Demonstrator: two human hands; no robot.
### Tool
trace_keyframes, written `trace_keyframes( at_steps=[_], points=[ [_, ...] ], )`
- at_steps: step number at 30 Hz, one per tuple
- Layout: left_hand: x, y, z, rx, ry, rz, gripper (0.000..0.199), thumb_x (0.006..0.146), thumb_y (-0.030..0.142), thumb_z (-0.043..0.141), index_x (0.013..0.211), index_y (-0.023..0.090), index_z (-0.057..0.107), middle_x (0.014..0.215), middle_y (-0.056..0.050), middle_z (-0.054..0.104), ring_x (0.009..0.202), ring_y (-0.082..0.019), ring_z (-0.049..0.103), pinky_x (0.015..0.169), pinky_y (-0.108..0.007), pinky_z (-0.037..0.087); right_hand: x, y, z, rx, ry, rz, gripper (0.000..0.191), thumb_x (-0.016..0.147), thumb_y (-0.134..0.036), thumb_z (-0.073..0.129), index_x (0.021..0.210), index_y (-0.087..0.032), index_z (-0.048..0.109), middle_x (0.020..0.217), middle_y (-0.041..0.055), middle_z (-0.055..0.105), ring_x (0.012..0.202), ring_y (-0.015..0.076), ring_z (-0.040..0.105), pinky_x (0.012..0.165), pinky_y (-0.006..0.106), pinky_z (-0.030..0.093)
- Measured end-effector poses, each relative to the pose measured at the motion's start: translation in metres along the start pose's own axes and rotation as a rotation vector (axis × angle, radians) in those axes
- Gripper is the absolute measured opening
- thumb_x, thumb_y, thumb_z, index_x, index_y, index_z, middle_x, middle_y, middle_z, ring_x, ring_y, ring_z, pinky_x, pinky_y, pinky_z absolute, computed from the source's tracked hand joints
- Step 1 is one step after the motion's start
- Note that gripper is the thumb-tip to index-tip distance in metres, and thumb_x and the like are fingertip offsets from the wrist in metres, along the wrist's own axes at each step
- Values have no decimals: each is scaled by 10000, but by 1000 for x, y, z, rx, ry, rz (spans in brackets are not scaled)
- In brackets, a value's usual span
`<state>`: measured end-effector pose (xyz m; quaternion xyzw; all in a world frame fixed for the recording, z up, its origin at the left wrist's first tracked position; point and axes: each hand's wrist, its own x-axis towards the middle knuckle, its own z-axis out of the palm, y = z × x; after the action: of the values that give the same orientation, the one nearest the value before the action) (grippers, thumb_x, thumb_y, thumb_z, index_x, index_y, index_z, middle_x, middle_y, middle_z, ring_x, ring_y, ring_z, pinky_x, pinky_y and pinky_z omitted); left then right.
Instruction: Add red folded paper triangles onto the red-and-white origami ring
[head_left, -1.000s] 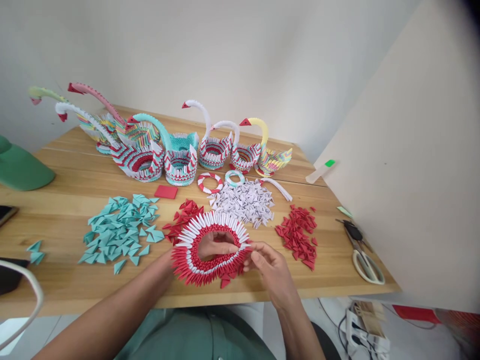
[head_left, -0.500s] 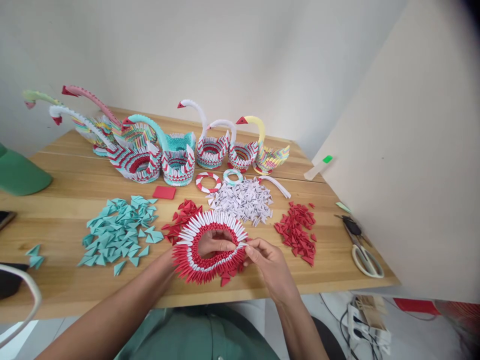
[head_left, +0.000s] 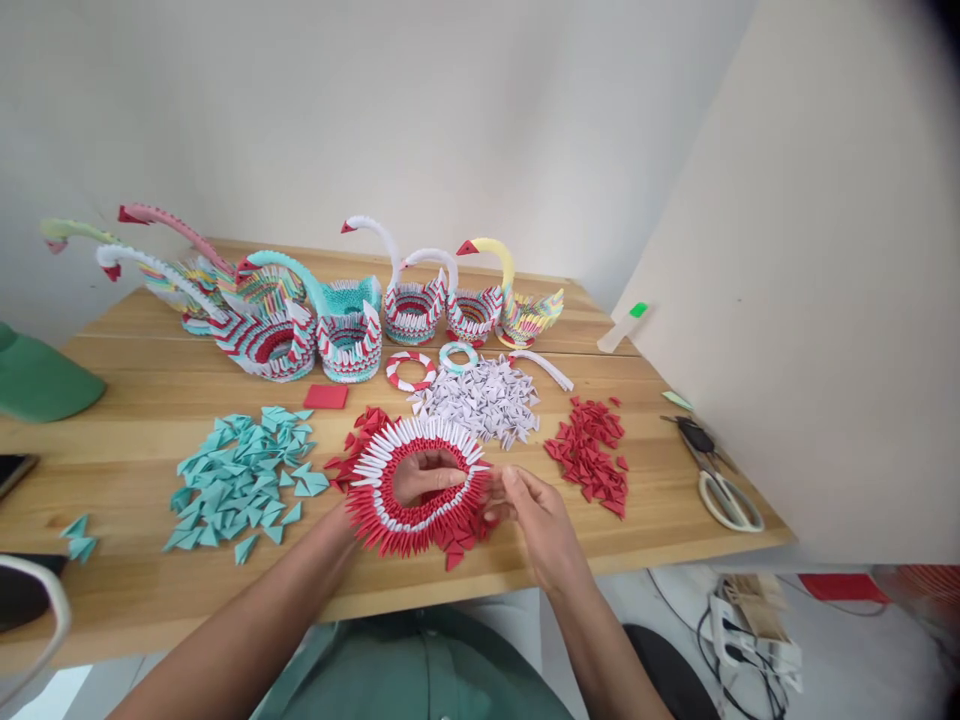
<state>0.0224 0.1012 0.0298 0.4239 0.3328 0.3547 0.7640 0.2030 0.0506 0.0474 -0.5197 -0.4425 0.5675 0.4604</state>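
A spiky red-and-white paper ring (head_left: 382, 520) is held above the front edge of the tabletop (head_left: 660, 480), tilted so that its opening is seen; its left side is gripped by the left hand (head_left: 424, 480), whose thumb is laid across the opening while the other fingers are partly hidden; the right hand (head_left: 536, 510) is held at the ring's right edge, its thumb and forefinger brought close together, though whether a piece is pinched there cannot be told; red pieces (head_left: 457, 540) are seen lying below the ring; a heap of white pieces (head_left: 480, 400) is spread behind it, a red heap (head_left: 589, 455) to the right and a teal heap (head_left: 236, 480) to the left; swan-shaped paper baskets (head_left: 349, 345) are ranged farther back.
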Motion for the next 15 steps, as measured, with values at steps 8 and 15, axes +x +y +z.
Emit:
trace_keyframes(
  at_steps=[8,15],
  points=[
    [1,-10,-1,-172,-21,-71,430,515,419,874,697,130,612,551,25,594,518,-103,525,569,-249,414,-8,-3,3,-57,5,-6,306,782,-493,679,779,-187,694,673,18,662,603,170,597,579,286,516],
    [0,7,-14,-133,-31,50,390,588,429,840,685,117,627,613,-1,638,562,-115,574,572,-235,424,12,-3,-31,-329,53,-123,323,861,-474,572,1003,-210,691,850,53,733,750,220,660,672,335,509]
  ],
)
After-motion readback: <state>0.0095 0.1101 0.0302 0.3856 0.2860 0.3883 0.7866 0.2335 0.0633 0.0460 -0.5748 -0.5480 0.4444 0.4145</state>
